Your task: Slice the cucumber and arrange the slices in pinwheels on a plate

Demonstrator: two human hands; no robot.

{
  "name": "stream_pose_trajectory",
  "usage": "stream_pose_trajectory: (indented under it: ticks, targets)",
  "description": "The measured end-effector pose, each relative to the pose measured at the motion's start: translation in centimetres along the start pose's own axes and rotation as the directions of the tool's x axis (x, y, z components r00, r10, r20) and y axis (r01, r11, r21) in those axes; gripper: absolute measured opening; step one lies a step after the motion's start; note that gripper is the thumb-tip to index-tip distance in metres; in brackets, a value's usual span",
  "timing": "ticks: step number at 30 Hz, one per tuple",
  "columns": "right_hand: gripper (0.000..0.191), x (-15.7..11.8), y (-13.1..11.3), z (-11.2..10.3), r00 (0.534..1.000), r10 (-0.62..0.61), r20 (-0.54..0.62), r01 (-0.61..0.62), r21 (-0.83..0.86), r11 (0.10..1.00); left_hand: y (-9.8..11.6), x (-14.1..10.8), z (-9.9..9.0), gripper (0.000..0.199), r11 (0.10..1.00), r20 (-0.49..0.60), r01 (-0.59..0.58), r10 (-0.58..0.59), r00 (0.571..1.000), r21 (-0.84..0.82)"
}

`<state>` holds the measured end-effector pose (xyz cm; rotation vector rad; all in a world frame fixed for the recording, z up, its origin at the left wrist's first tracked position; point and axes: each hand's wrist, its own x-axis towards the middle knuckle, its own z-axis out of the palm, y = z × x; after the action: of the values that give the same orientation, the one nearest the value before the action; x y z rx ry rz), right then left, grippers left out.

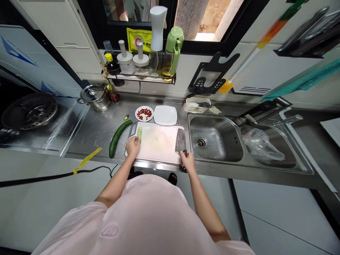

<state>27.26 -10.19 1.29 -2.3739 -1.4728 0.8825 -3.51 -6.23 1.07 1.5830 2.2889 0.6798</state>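
On the white cutting board (159,141), a short row of cucumber slices (139,131) lies near the left end. My left hand (132,147) rests at the near end of that row, fingers bent together over the slices; whether it grips one is hidden. Wrapped round a black handle, my right hand (188,162) holds a cleaver (181,140), its wide blade flat over the board's right side. A whole cucumber (118,138) lies left of the board, with small cut-off bits (126,117) beyond it.
Behind the board are a plate of chopped red pieces (144,113) and a white plate (165,115). The sink (216,138) lies right, with a plastic bag (261,143) in its second basin. A lidded pot (95,97) and a wok (28,109) stand left. A condiment rack (148,78) hangs above.
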Motion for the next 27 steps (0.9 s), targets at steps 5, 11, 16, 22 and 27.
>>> stream_pose_trajectory:
  ticks: [5,11,16,22,27]
  targets:
    - [0.048,0.5,0.1,-0.3,0.999,0.009,-0.041,-0.019,-0.248,0.969,1.1,0.8,0.6,0.019,0.997,-0.015,-0.055,0.055,0.998,-0.049]
    - [0.054,0.9,-0.2,-1.2,0.999,0.032,0.003,-0.028,-0.408,0.913,2.7,2.9,2.7,0.021,0.979,0.021,-0.084,0.089,0.996,-0.185]
    - [0.051,1.3,-0.2,-1.6,1.000,-0.001,0.024,0.012,-0.472,0.882,4.6,5.5,4.4,0.023,0.960,0.127,0.004,0.033,0.991,-0.281]
    - [0.049,2.8,-1.0,-2.8,0.999,-0.028,-0.023,0.015,-0.449,0.893,6.2,8.4,6.2,0.025,0.953,0.185,0.055,0.001,0.983,-0.297]
    - [0.044,7.4,-4.0,-4.0,0.989,-0.124,-0.076,0.092,-0.333,0.938,7.5,10.3,7.7,0.024,0.956,0.252,0.142,-0.076,0.965,-0.256]
